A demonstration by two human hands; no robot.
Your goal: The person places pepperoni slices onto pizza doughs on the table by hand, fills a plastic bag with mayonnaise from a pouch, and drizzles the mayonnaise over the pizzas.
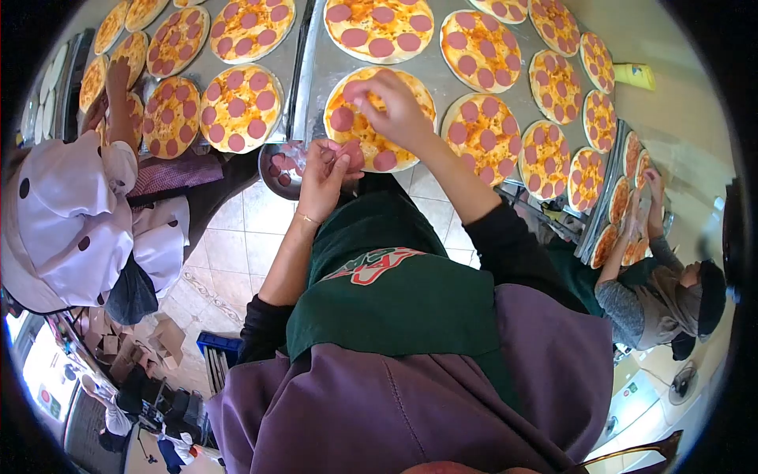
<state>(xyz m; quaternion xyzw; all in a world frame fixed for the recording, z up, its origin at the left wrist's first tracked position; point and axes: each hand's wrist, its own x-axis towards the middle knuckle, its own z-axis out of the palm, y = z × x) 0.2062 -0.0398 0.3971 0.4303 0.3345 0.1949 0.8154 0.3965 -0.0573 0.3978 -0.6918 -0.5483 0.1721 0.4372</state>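
Observation:
My left hand (322, 180) is closed around a small stack of pink sausage slices (350, 155), held at the near edge of the metal table. Over the pizza (376, 144) in front of me, my right hand (390, 110) has its fingers pinched on a round sausage slice (354, 90) at the pizza's left side. Other slices lie on that pizza, one at its left and one at its near edge. Below the table edge, left of my left hand, a metal bowl (265, 175) contains more slices and some clear plastic.
Several topped pizzas (480, 52) cover the table (314, 87) on both sides. A person in a spotted white top (71, 213) works at left; another person (671, 296) reaches over pizzas at right. A yellow object (635, 76) lies beyond. Cardboard boxes (166, 341) stand behind left.

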